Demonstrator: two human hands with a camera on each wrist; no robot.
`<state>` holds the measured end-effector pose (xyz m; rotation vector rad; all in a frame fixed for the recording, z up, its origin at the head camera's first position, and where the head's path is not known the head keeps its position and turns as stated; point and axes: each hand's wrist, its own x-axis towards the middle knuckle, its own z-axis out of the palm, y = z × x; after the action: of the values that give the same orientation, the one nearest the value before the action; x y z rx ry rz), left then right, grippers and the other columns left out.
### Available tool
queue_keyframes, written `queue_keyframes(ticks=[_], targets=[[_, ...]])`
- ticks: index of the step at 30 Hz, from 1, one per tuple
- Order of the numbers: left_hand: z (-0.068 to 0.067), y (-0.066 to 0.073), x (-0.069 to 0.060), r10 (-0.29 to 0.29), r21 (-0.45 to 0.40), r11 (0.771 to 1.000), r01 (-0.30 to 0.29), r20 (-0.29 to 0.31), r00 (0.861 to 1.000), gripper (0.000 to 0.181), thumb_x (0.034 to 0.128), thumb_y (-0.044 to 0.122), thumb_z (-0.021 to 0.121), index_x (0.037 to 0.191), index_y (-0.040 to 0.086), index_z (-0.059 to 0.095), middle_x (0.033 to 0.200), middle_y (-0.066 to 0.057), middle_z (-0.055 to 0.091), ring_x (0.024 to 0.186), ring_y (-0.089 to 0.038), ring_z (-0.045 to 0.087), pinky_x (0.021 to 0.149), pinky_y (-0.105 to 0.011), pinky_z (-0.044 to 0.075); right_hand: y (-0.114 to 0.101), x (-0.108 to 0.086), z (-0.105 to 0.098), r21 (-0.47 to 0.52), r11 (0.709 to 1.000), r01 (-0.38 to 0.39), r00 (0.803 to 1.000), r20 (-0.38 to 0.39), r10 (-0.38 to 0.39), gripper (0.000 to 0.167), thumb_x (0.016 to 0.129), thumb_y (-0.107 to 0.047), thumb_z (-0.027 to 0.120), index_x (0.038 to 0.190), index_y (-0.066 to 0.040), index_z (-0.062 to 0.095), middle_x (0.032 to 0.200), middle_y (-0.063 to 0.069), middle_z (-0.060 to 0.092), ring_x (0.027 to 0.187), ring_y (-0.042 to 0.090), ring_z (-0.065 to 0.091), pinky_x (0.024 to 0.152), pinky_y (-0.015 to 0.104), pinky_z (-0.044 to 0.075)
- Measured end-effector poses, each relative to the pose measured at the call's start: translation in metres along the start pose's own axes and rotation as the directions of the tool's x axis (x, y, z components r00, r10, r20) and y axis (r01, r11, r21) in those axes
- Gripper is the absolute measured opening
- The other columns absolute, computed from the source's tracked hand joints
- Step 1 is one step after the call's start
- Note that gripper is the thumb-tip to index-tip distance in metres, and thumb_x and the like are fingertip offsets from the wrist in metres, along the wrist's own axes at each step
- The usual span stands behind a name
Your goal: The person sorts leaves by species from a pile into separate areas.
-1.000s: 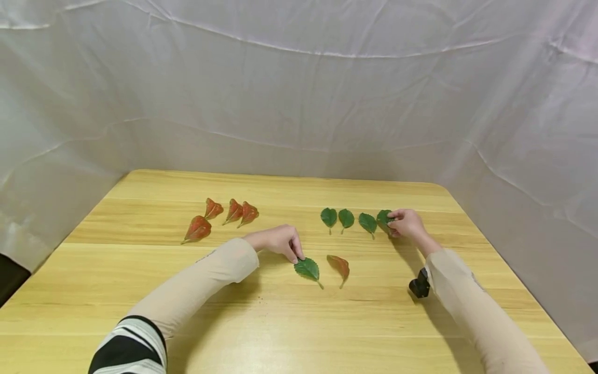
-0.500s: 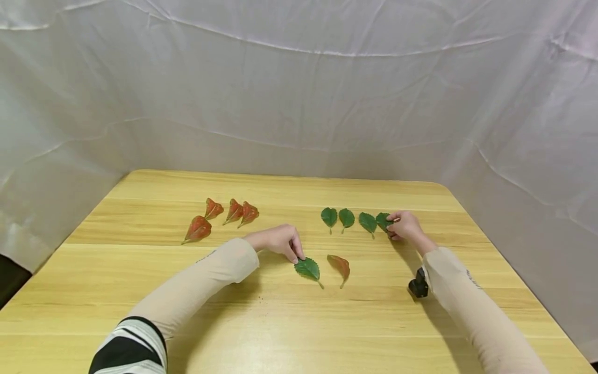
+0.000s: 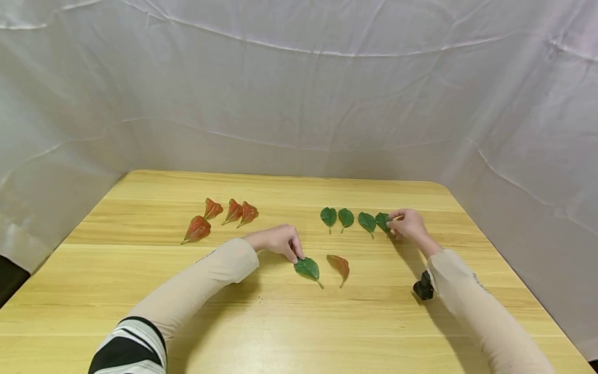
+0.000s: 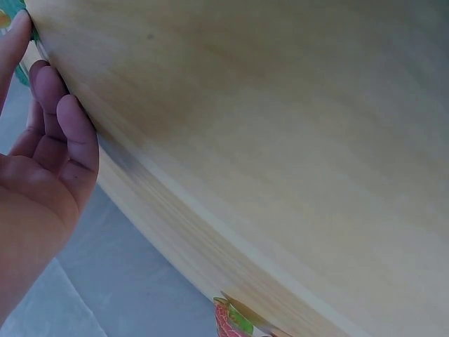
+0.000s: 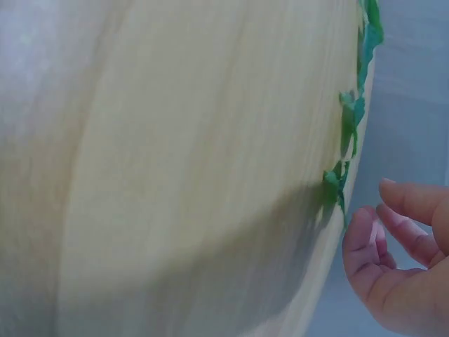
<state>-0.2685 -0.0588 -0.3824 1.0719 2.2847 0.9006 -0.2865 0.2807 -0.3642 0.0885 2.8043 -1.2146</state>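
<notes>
My left hand (image 3: 280,242) pinches the tip of a green leaf (image 3: 307,268) near the middle of the table. In the left wrist view, this hand (image 4: 49,154) is at the left edge, with only part of the leaf (image 4: 21,74) showing. Beside that leaf lies a curled red leaf (image 3: 341,267). On the right, my right hand (image 3: 408,226) is at the edge of the end green leaf (image 3: 382,222) in a row. The right wrist view shows a gap between thumb and fingers of this hand (image 5: 400,253), just off the leaf (image 5: 335,186).
Three more green leaves continue the row, among them a toothed leaf (image 3: 367,222). Several red leaves, one a larger red leaf (image 3: 198,228), lie at the back left. A black device (image 3: 423,285) sits at the right wrist. Grey cloth (image 3: 299,104) surrounds the wooden table (image 3: 289,322).
The end green leaf has shifted slightly left, in line with the row, and my right fingers have loosened from it. My left hand has stayed still on its leaf.
</notes>
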Motion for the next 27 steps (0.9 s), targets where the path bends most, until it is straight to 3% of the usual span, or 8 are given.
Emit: queue_keyframes(ticks=[10, 23, 27], targets=[[0.0, 0.001, 0.0, 0.012, 0.008, 1.0, -0.012, -0.003, 1.0, 0.012, 0.0708, -0.003, 0.071, 0.082, 0.001, 0.072, 0.078, -0.005, 0.068, 0.063, -0.007, 0.059, 0.059, -0.02, 0.048, -0.014, -0.013, 0.003, -0.046, 0.996, 0.08, 0.997, -0.011, -0.081, 0.023, 0.086, -0.007, 0.058, 0.102, 0.01, 0.058, 0.083, 0.016, 0.057, 0.072, 0.031, 0.059, 0.063, 0.037, 0.051], [0.0, 0.0, 0.0, 0.007, 0.011, 1.0, -0.007, -0.004, 1.0, 0.012, 0.0705, -0.004, 0.072, 0.082, 0.001, 0.072, 0.077, -0.005, 0.068, 0.061, -0.005, 0.059, 0.058, -0.019, 0.048, -0.027, -0.028, 0.016, -0.021, 0.987, 0.158, 0.987, 0.029, -0.157, 0.023, 0.083, -0.004, 0.06, 0.101, 0.011, 0.059, 0.075, 0.008, 0.057, 0.067, 0.022, 0.055, 0.062, 0.035, 0.051], [0.0, 0.001, 0.0, 0.007, 0.006, 1.0, -0.007, -0.005, 1.0, 0.012, 0.0703, -0.004, 0.072, 0.081, 0.0, 0.072, 0.077, -0.005, 0.068, 0.062, -0.005, 0.059, 0.058, -0.019, 0.048, -0.03, -0.034, 0.02, 0.006, 0.983, 0.183, 0.981, 0.058, -0.183, 0.023, 0.082, -0.002, 0.059, 0.1, 0.012, 0.059, 0.077, 0.01, 0.058, 0.068, 0.025, 0.056, 0.061, 0.036, 0.051]])
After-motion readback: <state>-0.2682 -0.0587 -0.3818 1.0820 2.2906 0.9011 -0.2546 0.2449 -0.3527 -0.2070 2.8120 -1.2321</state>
